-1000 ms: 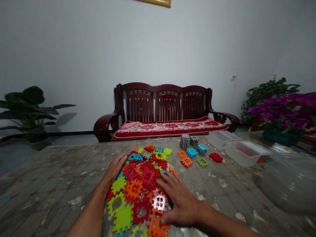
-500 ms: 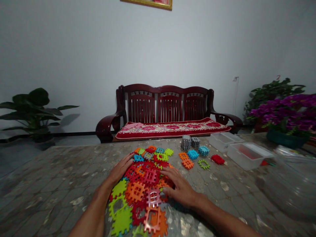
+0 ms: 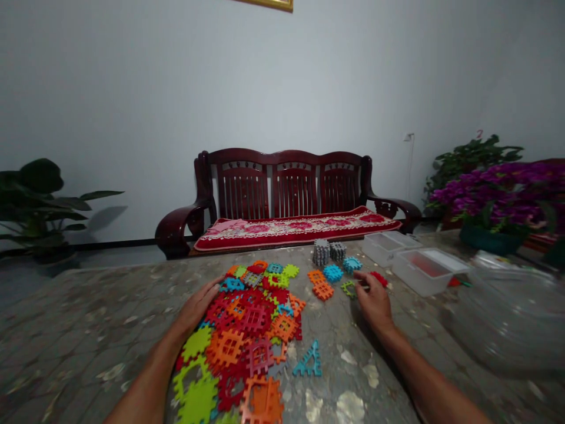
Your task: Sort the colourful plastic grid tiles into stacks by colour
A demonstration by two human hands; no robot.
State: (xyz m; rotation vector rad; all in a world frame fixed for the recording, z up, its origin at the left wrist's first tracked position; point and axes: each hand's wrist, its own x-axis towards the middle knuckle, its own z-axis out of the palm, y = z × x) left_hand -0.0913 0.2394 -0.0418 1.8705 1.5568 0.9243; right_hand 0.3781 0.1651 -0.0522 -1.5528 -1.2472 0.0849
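A loose heap of colourful interlocking plastic tiles (image 3: 247, 330) covers the near middle of the mottled table (image 3: 88, 318). My left hand (image 3: 196, 306) lies flat and open on the heap's left edge. My right hand (image 3: 373, 297) is out to the right, its fingers bent down together at a small red tile stack (image 3: 380, 278), beside a green frame tile (image 3: 348, 288). What lies under those fingers is hidden. A teal triangle tile (image 3: 309, 362) lies alone to the right of the heap.
Small sorted stacks stand behind the heap: grey (image 3: 325, 252), blue (image 3: 333, 272), orange (image 3: 320, 285). Two clear plastic boxes (image 3: 426, 270) and a large clear tub (image 3: 512, 318) sit at the right. Beyond the table are a wooden bench (image 3: 286, 197) and potted plants (image 3: 498, 200).
My right hand has left the heap and moved right to the red stack. The tiles it was covering now show, with the teal triangle lying apart. My left hand stays put.
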